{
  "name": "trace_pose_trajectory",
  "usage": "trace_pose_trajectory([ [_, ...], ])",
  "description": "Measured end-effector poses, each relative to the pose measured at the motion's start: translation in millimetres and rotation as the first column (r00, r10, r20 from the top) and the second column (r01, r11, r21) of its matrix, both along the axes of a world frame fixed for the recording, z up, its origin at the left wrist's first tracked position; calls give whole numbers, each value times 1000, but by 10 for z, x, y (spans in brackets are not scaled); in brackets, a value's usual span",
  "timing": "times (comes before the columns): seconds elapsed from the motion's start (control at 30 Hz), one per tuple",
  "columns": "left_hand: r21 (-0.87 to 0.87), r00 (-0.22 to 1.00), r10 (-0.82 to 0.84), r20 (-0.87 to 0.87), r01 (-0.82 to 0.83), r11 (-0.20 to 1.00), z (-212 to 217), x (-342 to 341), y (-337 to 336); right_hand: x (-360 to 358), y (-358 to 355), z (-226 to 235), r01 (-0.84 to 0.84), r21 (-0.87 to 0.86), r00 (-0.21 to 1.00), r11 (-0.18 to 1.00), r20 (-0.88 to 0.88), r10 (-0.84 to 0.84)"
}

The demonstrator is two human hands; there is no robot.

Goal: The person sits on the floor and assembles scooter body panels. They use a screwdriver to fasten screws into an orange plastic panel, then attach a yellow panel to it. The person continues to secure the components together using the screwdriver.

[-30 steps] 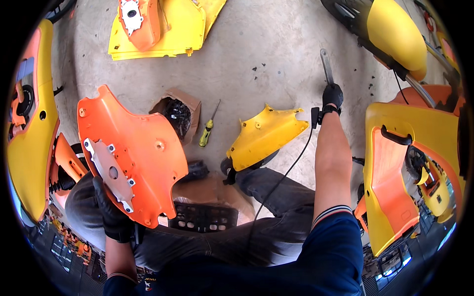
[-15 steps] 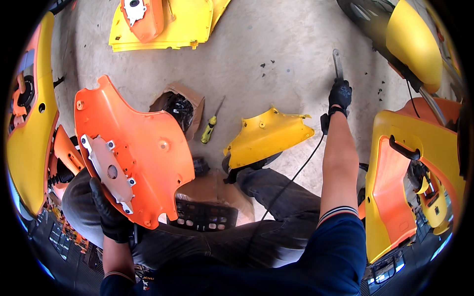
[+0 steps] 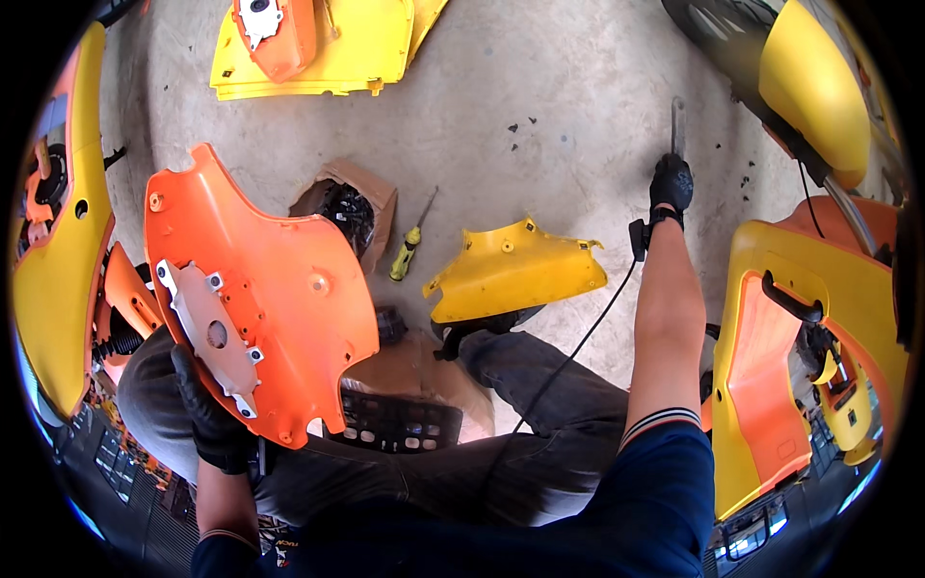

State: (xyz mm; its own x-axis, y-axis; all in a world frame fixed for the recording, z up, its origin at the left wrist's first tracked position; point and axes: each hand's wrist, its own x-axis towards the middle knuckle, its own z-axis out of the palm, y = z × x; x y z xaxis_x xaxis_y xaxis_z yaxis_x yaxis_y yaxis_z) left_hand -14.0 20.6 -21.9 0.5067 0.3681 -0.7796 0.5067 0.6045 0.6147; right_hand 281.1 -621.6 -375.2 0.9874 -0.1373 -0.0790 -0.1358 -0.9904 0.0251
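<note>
Orange panel (image 3: 275, 289), big curved plastic body cover, held upright over the person's left knee, inner side facing the camera. A pale grey bracket (image 3: 214, 332) with bolt holes sits on its lower left part. Left hand (image 3: 214, 424), black glove, clenched on the panel's lower edge just under the bracket; fingers wrap behind the plastic.

Right hand (image 3: 671, 185), also black-gloved, stretched far out to the floor (image 3: 540, 106) at upper right, closed round the handle of a grey metal tool (image 3: 678, 125) whose shaft points away from the person. Tool kind cannot be told. A black strap with a small box sits on the wrist, and a thin black cable (image 3: 568, 352) runs from it down along the forearm to the lap.

Between the hands, on the concrete floor: a small yellow panel (image 3: 515, 275) lying just in front of the knees, a yellow-handled screwdriver (image 3: 409, 250) left of it, and a brown paper bag (image 3: 352, 202) with dark parts inside, just beyond the orange panel's top edge. A black slotted grille (image 3: 385, 424) rests on the lap.

Further out: yellow and orange covers (image 3: 328, 43) stacked at top, a tall yellow panel (image 3: 58, 222) along the left rim, a yellow-orange body part (image 3: 780, 376) at right, a yellow rounded cover (image 3: 814, 87) top right.
</note>
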Motion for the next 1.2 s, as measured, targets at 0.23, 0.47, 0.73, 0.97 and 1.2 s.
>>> trace_pose_trajectory([
  [0.23,7,983,186,10,-186,983,72,310,-350,85,-94,-107,-27,-22,997,999,67,28],
  [0.47,155,963,49,265,-92,984,118,232,-237,290,1954,825,-246,696,936,675,-10,352],
  [0.73,358,945,89,316,-205,911,71,-196,67,-1007,3946,1373,-254,940,566,229,-48,823],
  [0.97,137,883,157,442,-239,961,259,-277,72,-1349,3437,558,-121,802,907,585,-150,393],
  [1.2,-111,776,271,569,-254,961,302,-388,93,-1886,2662,267,60,308,840,950,-529,118],
])
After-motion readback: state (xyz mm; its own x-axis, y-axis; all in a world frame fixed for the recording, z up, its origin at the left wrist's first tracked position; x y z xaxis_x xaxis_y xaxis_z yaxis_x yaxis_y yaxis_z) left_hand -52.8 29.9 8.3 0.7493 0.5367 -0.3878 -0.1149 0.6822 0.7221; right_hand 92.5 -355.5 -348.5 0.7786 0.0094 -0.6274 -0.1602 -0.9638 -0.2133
